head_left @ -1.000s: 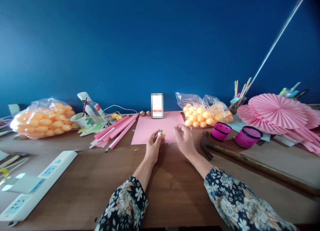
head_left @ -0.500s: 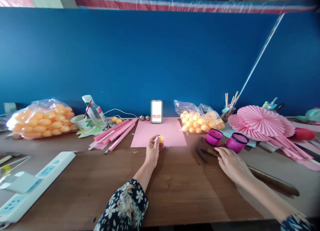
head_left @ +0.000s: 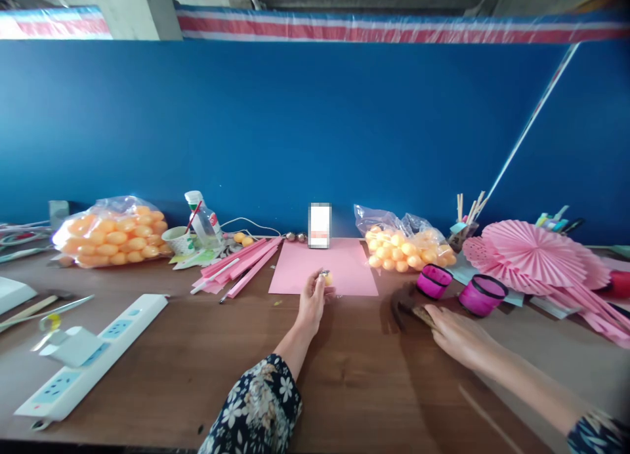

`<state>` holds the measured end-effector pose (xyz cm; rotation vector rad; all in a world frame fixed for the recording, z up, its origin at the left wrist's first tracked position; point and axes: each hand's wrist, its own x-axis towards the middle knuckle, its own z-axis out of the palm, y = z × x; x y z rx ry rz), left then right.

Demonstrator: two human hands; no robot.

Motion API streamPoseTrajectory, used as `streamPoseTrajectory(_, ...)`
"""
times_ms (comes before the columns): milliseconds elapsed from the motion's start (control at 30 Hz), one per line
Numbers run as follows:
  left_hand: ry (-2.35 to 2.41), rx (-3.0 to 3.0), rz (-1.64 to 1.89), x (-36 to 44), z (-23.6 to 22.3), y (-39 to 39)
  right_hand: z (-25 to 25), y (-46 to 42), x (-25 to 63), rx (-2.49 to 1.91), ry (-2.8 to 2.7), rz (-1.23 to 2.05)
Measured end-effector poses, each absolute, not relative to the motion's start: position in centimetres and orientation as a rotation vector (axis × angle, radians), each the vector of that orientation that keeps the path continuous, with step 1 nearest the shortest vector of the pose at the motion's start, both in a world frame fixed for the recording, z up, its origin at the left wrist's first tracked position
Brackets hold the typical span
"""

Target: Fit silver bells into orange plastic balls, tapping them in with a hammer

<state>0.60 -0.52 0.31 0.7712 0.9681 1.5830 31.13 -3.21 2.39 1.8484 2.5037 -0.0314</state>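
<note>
My left hand [head_left: 311,296] is over the near edge of the pink sheet [head_left: 290,273], its fingers closed in a pinch. Between thumb and fingertips is a small yellow-orange ball [head_left: 328,279], with something small and dark at its top that I cannot make out. Over to the right, my right hand [head_left: 455,329] is closed round the wooden handle of a hammer [head_left: 424,316], close to its dark head. The rest of the handle is hidden by my hand and forearm. Two magenta mesh cups with black rims [head_left: 435,281] stand just beyond that hand.
Clear bags of orange balls [head_left: 118,237] sit at the left and right back. Pink strips [head_left: 241,267], a bottle [head_left: 204,218] and a paper cup [head_left: 178,242] stand left of the sheet. A power strip [head_left: 98,355] lies front left, pink paper fans [head_left: 534,254] far right.
My right hand has closed round the hammer handle, and the handle has swung into line with my forearm. The left hand keeps the ball, which looks slightly turned. The view has shifted.
</note>
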Motion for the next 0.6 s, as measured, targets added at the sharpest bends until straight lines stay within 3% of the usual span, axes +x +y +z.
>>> streamPoseTrajectory(200,1.009,0.926,1.602,0.7,0.2,-0.6,3.3,-4.5,28.6,2.125,2.624,-0.692)
streamPoseTrajectory(400,1.04,0.963,1.578,0.8,0.3,-0.7,6.6,-7.1,22.2,1.987,2.357,-2.204)
streamPoseTrajectory(467,1.052,0.97,1.577,0.7,0.3,-0.7,7.8,-7.3,20.6,1.828,2.283,-2.415)
streamPoseTrajectory(600,1.086,1.003,1.609,0.7,0.2,-0.6,8.5,-6.8,18.5,1.735,2.328,-2.464)
